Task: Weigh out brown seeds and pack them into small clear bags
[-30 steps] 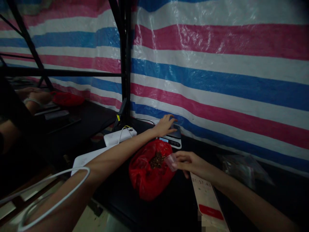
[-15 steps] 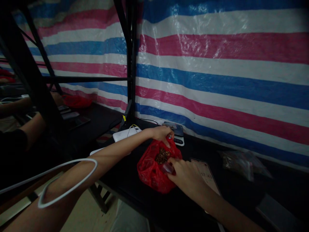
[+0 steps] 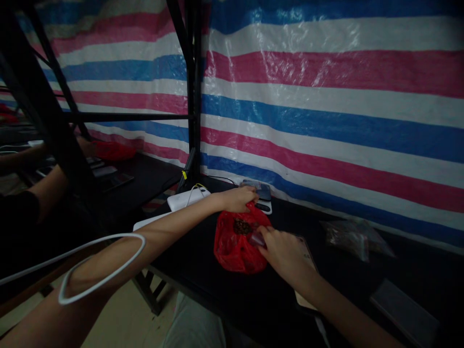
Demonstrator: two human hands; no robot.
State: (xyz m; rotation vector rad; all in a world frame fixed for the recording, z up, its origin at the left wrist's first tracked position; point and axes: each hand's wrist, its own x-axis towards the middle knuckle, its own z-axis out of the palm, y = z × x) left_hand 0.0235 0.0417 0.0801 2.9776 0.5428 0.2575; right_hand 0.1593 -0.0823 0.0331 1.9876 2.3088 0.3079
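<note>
Your left hand (image 3: pixel 235 199) grips the top of the red bag (image 3: pixel 235 253) on the black table (image 3: pixel 188 285). Your right hand (image 3: pixel 284 253) holds a small cup (image 3: pixel 258 239) at the bag. A scale (image 3: pixel 264 205) sits just past your left hand, a white power bank (image 3: pixel 188 199) sits near it, and a clear bag (image 3: pixel 353 239) lies off to the right.

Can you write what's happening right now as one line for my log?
left hand: grips red plastic bag | right hand: holds small plastic cup | inside: dried brown bits | behind: digital scale

Light: falling dim overall, catching mostly the striped tarpaulin (image 3: pixel 326 82)
Shadows: swallowing the black table (image 3: pixel 348 285)
Edges: bowing the stripes
Glare: glinting softly off the red plastic bag (image 3: pixel 232 256)
</note>
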